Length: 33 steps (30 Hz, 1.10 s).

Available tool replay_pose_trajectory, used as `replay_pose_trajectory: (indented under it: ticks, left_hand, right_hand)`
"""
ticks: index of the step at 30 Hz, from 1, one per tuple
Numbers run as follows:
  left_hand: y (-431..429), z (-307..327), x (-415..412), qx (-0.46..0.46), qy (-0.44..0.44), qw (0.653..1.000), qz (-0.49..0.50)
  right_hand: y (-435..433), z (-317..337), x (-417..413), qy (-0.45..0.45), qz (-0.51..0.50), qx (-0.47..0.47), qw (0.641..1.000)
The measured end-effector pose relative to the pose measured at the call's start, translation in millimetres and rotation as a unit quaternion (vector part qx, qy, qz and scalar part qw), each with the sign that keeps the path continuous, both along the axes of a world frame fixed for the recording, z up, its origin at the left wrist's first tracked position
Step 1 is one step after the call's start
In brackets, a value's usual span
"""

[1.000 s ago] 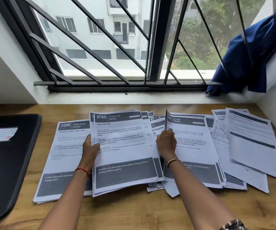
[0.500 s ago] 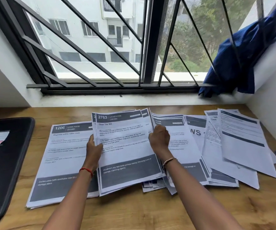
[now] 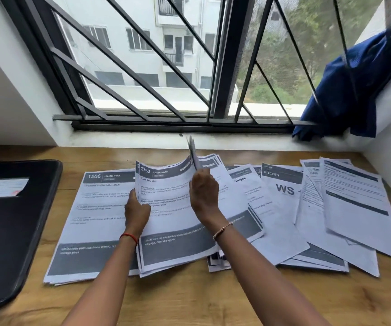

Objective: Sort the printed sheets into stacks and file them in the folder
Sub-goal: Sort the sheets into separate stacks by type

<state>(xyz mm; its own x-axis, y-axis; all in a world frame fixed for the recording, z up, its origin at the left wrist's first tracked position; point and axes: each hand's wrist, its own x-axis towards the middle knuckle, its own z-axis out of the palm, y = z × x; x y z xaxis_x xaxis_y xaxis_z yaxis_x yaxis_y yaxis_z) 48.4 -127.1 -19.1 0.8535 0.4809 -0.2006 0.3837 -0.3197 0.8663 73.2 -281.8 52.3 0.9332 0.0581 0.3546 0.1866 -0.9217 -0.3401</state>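
Observation:
Printed sheets cover the wooden desk (image 3: 189, 300). A flat stack headed "1206 Living Room" (image 3: 91, 220) lies at the left. Beside it, a stack headed "2763 Living Room" (image 3: 166, 208) is partly lifted. My left hand (image 3: 137, 210) grips its left edge. My right hand (image 3: 204, 194) pinches its upper right corner, which curls up off the desk. A "Kitchen WS" sheet (image 3: 281, 196) and a loose spread of sheets (image 3: 354, 208) lie to the right. The black folder (image 3: 8, 231) lies shut at the far left.
A barred window (image 3: 166, 67) and its white sill (image 3: 189, 140) run behind the desk. A blue cloth (image 3: 354, 95) hangs over the ledge at the right. White walls close in on both sides.
My right hand has moved left from the kitchen-side sheets onto the 2763 stack and lifted its upper right corner. The "Kitchen WS" sheet is now uncovered. My left hand has stayed at the stack's left edge.

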Motion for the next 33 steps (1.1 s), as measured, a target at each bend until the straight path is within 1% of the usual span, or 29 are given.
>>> replay_pose_trajectory:
  ticks: [2, 5, 8, 10, 11, 13, 16, 19, 20, 22, 26, 29, 31, 33]
  left_hand:
    - [7.0, 0.5, -0.9, 0.050, 0.017, 0.998, 0.013]
    - [10.7, 8.0, -1.6, 0.114, 0.045, 0.992, 0.039]
    - [15.6, 13.0, 1.5, 0.148, 0.054, 0.987, 0.043]
    - [18.3, 16.7, 5.2, 0.145, 0.039, 0.988, 0.032]
    - [18.4, 19.2, 6.8, 0.126, 0.022, 0.992, 0.022]
    - [15.9, 23.1, 7.6, 0.058, -0.021, 0.998, 0.000]
    - [12.4, 19.3, 9.1, -0.027, -0.058, 0.998, -0.028]
    - [9.7, 17.5, 7.3, -0.143, -0.065, 0.988, -0.003]
    - [9.6, 17.7, 5.7, -0.169, -0.063, 0.984, 0.008]
    - [12.0, 17.6, 2.6, -0.194, -0.052, 0.979, 0.025]
    - [19.4, 13.1, -1.6, -0.272, -0.046, 0.961, 0.034]
    - [19.8, 9.5, -4.7, -0.279, -0.048, 0.958, 0.044]
    - [17.2, 9.4, -6.2, -0.277, -0.057, 0.958, 0.042]
    - [14.3, 10.5, -7.5, -0.272, -0.073, 0.958, 0.050]
  right_hand:
    - [-3.7, 10.3, 9.7, -0.029, -0.021, -0.003, 0.999]
    - [-4.9, 24.0, 18.6, -0.048, -0.045, -0.013, 0.998]
    - [-5.9, 29.3, 22.2, -0.057, -0.043, -0.010, 0.997]
    - [-4.8, 30.1, 21.1, -0.057, -0.034, -0.019, 0.998]
    - [-1.7, 28.8, 19.5, -0.050, -0.021, -0.021, 0.998]
    - [8.2, 24.0, 11.6, -0.024, 0.025, -0.026, 0.999]
    - [27.3, 16.3, -4.4, 0.051, 0.096, -0.035, 0.993]
    - [43.2, 4.7, -15.6, 0.098, 0.160, -0.048, 0.981]
    - [46.7, 2.2, -18.5, 0.109, 0.174, -0.049, 0.978]
    - [53.2, -5.8, -21.4, 0.121, 0.193, -0.058, 0.972]
    - [63.6, -13.3, -26.9, 0.141, 0.212, -0.082, 0.964]
    - [75.1, -7.1, -37.3, 0.138, 0.229, -0.099, 0.959]
    - [83.5, -2.4, -41.4, 0.119, 0.206, -0.121, 0.964]
    - [88.4, 3.9, -42.2, 0.126, 0.202, -0.088, 0.967]
